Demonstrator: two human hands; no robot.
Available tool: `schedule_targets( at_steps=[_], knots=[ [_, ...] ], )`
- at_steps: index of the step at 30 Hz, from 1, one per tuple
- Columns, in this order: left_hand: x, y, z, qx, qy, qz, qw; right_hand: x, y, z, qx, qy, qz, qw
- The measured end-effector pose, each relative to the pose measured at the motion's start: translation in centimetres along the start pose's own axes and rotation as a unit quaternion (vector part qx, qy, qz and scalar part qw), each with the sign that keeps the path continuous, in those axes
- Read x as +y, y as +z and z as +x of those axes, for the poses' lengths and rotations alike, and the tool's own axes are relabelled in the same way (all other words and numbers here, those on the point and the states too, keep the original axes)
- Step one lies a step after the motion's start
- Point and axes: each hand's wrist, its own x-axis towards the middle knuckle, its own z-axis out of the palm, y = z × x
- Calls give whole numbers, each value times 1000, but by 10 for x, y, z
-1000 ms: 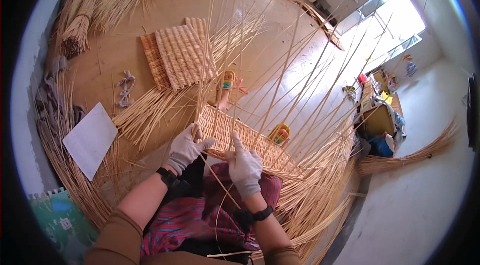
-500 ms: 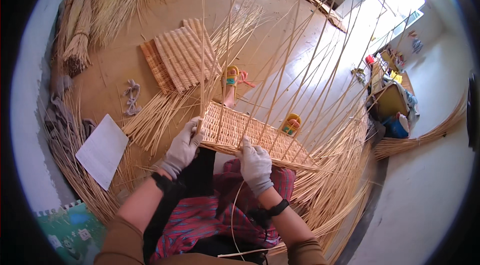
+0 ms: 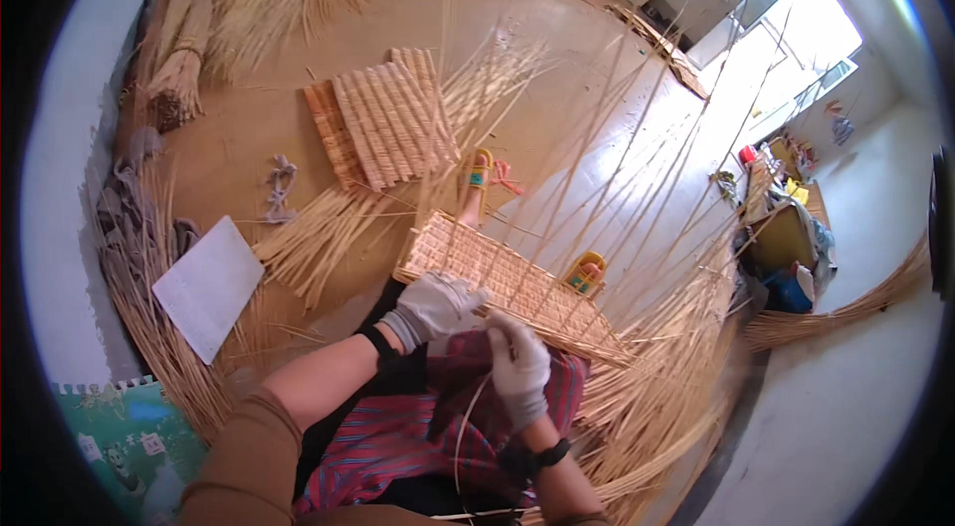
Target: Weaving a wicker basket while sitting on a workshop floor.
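A wicker panel of tightly woven pale cane slopes across my lap, with long thin stakes rising from it. My left hand, in a whitish work glove, is closed at the panel's near edge, its fingertips pointing right. Just right of it, my right hand, gloved too, is closed in a pinch a little off that edge. A thin cane strand curves down from the right fingers; where its upper end goes is hidden. Under the panel, a red and blue striped cloth covers my lap.
Finished woven panels lie on the floor ahead, beside loose cane. A white board rests at the left. Bundled cane leans by the left wall; more cane spreads at my right. Yellow sandals are beyond the panel.
My left hand has left the panel's left corner and moved right along the near edge. My right hand has drawn slightly toward me, off the panel. The view has shifted a little.
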Motion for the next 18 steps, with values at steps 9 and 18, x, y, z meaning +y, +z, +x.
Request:
schedule_targets(
  at_steps=[9, 18],
  knots=[
    [8, -4, 5, 28, -80, -21, 996, 12, -24, 104, 123, 243, 211, 939],
    [2, -9, 7, -7, -129, -68, 989, 29, -38, 84, 129, 51, -66, 988]
  ],
)
